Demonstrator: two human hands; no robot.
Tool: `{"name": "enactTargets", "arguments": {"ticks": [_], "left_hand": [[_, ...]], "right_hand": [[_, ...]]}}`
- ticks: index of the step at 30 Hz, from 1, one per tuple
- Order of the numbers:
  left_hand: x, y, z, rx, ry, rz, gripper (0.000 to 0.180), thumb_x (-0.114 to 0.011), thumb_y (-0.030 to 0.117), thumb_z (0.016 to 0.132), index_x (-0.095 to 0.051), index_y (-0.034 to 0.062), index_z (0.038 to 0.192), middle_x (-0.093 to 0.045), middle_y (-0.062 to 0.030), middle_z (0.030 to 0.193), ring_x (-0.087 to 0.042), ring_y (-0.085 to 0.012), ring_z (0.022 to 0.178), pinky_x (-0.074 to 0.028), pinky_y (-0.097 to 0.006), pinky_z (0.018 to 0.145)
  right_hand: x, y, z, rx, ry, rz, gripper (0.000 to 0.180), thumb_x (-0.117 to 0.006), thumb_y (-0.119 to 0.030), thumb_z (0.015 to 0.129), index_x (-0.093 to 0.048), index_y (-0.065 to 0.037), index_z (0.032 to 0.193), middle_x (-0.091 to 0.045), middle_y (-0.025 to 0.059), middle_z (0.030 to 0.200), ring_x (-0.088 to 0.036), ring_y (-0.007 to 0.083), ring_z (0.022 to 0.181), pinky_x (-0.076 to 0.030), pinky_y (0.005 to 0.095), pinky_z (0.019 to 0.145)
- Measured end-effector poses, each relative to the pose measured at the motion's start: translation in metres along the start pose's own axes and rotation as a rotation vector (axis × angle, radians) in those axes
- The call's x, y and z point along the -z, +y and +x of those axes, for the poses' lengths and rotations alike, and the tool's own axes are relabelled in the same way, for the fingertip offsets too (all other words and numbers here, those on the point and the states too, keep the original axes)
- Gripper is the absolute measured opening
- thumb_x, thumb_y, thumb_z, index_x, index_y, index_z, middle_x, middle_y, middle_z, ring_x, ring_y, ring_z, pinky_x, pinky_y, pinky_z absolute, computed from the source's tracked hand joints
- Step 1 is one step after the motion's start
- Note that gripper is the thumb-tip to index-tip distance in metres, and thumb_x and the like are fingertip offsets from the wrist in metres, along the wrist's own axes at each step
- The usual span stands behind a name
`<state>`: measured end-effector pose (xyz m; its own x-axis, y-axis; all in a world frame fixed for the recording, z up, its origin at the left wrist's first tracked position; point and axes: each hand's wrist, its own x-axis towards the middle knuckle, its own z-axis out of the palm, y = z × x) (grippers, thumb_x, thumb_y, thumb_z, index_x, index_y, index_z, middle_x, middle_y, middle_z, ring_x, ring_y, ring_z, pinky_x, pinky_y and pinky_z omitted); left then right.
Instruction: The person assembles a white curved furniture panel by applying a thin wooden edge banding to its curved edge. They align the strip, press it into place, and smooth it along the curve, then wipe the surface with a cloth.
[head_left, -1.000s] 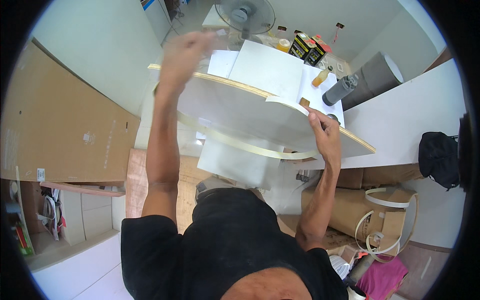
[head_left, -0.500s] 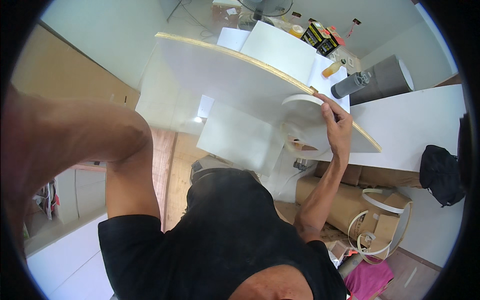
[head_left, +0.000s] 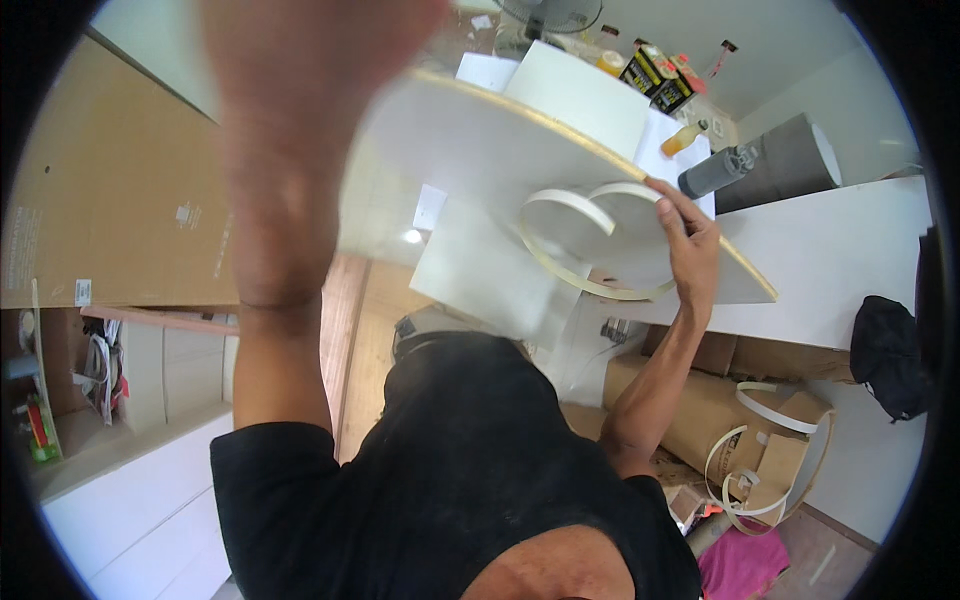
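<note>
A large white panel (head_left: 480,150) with a yellowish edge lies tilted in front of me. A pale edge banding strip (head_left: 570,200) curls in a loop over its right part. My right hand (head_left: 690,250) is at the panel's right edge, fingers closed on the strip where it meets the edge. My left hand (head_left: 300,120) is raised close to the camera, large and blurred, left of the panel; its fingers are not clear. A smaller white board (head_left: 480,270) shows under the panel.
A white table (head_left: 830,260) at the right carries a grey cylinder (head_left: 720,172), an orange bottle (head_left: 682,140) and black-yellow cans (head_left: 655,75). A black bag (head_left: 885,350), cardboard boxes (head_left: 700,400) and loose strip coils (head_left: 760,450) lie below. A big cardboard sheet (head_left: 110,220) stands left.
My left arm has swung from the panel's far edge toward the camera. The right hand slid along the panel's edge and the strip loop has grown.
</note>
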<state>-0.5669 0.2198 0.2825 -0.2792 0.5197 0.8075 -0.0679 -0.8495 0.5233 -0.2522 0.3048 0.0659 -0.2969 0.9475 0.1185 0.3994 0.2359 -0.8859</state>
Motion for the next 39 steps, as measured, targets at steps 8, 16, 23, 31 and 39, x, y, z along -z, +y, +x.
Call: {"name": "enactTargets", "arguments": {"ticks": [8,16,23,31,39], "left_hand": [[-0.003,0.006,-0.102,0.588,-0.277,0.051,0.021,-0.078,0.004,0.098,-0.083,-0.0015,0.118,-0.084,-0.0165,0.109,-0.08,-0.0232,0.103,-0.063,-0.036,0.093],[-0.003,0.066,-0.114,0.452,-0.257,-0.346,0.03,-0.077,-0.008,0.094,-0.081,0.0012,0.123,-0.081,-0.0208,0.122,-0.08,-0.0303,0.112,-0.064,-0.041,0.098],[-0.01,0.077,-0.12,0.289,-0.198,-0.388,0.026,-0.075,-0.005,0.097,-0.078,0.0013,0.122,-0.08,-0.0177,0.119,-0.079,-0.0274,0.109,-0.064,-0.04,0.096],[-0.014,0.068,-0.117,0.179,-0.133,-0.364,0.021,-0.074,-0.001,0.1,-0.075,0.0015,0.12,-0.08,-0.0143,0.116,-0.079,-0.024,0.105,-0.064,-0.038,0.094],[-0.006,0.042,-0.135,0.036,0.136,-0.127,0.017,-0.072,0.002,0.103,-0.072,0.0016,0.119,-0.079,-0.0108,0.113,-0.078,-0.0206,0.102,-0.064,-0.036,0.092]], "right_hand": [[0.003,-0.01,0.005,0.056,-0.072,-0.034,0.035,-0.078,-0.024,0.104,-0.08,0.0,0.13,-0.082,0.0137,0.127,-0.074,0.0184,0.117,-0.055,0.0338,0.104],[-0.006,-0.012,-0.009,0.049,0.025,-0.001,0.033,-0.077,-0.021,0.104,-0.081,-0.002,0.131,-0.084,0.0124,0.123,-0.076,0.0205,0.115,-0.056,0.034,0.104],[-0.007,-0.01,-0.009,0.081,0.006,0.021,0.033,-0.078,-0.026,0.105,-0.082,-0.003,0.128,-0.085,0.0106,0.114,-0.075,0.0161,0.107,-0.057,0.032,0.099],[-0.009,-0.012,-0.012,0.098,0.033,-0.06,0.033,-0.079,-0.029,0.105,-0.083,-0.005,0.126,-0.085,0.0084,0.111,-0.073,0.0128,0.103,-0.056,0.0303,0.097],[-0.012,-0.006,-0.015,0.059,0.056,0.008,0.031,-0.077,-0.029,0.107,-0.084,-0.008,0.128,-0.084,0.0083,0.116,-0.072,0.0133,0.106,-0.056,0.031,0.098]]}}
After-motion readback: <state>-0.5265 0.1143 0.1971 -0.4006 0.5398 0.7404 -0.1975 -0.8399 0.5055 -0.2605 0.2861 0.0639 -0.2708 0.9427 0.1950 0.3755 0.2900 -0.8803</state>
